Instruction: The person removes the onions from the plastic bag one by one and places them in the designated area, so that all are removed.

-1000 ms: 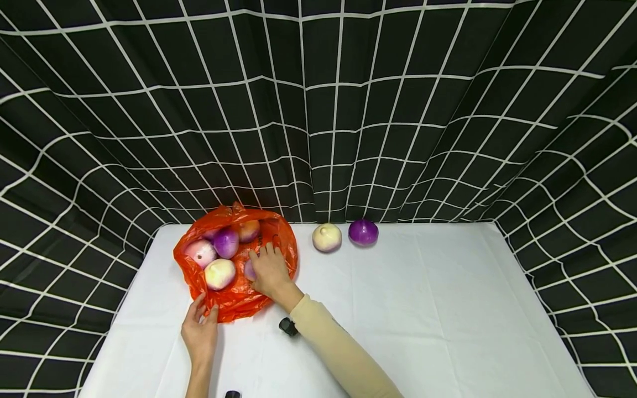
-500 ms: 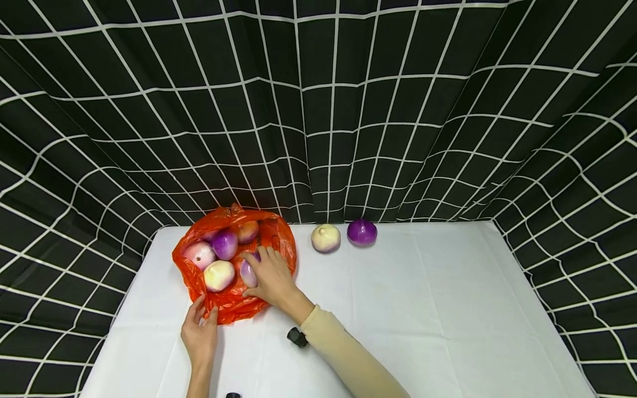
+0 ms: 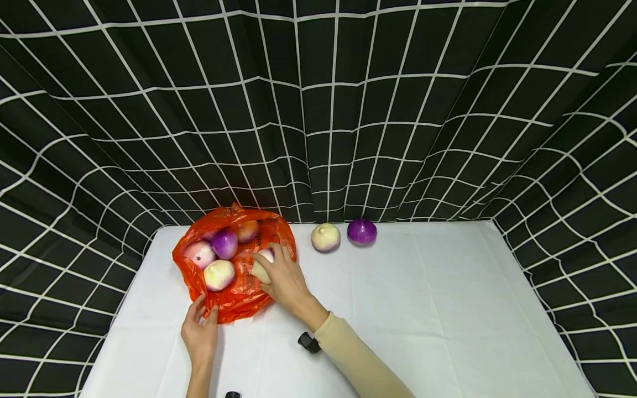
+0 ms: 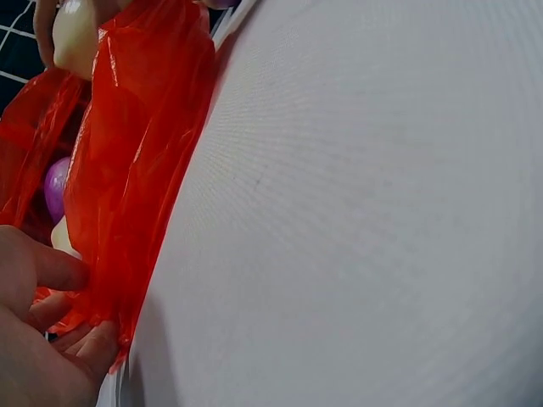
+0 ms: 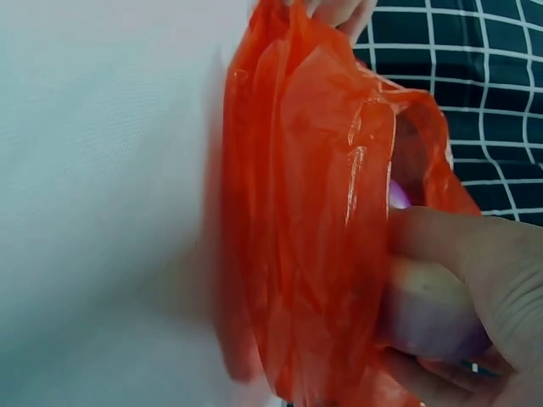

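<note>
Fingers and thumb of the right hand (image 3: 287, 284) wrapped snugly around a white-and-purple onion (image 3: 260, 272), clamped on it. For this bit, best to grab the fat middle, go easy on the squeeze (round and shiny, so probably slippery), and steer clear of the plastic, likely to snag. Over on the left hand (image 3: 200, 330), thumb and fingers pinching the near edge of the orange plastic bag (image 3: 236, 307). Smart move imo: gentle tension to hold the mouth wide, no yanking.

As for position, onion right inside the right-hand grip, at the right side of the bag's mouth; can't tell if brushing the plastic. Left of those fingertips, a cream onion (image 3: 219, 275), with a purple onion (image 3: 225, 244) and a pinkish onion (image 3: 200, 254) just behind, all in the bag. Farther out to the right, on the white table (image 3: 423, 309), a pale round onion (image 3: 325, 237) and a glossy violet onion (image 3: 362, 232), well apart from both hands.
</note>
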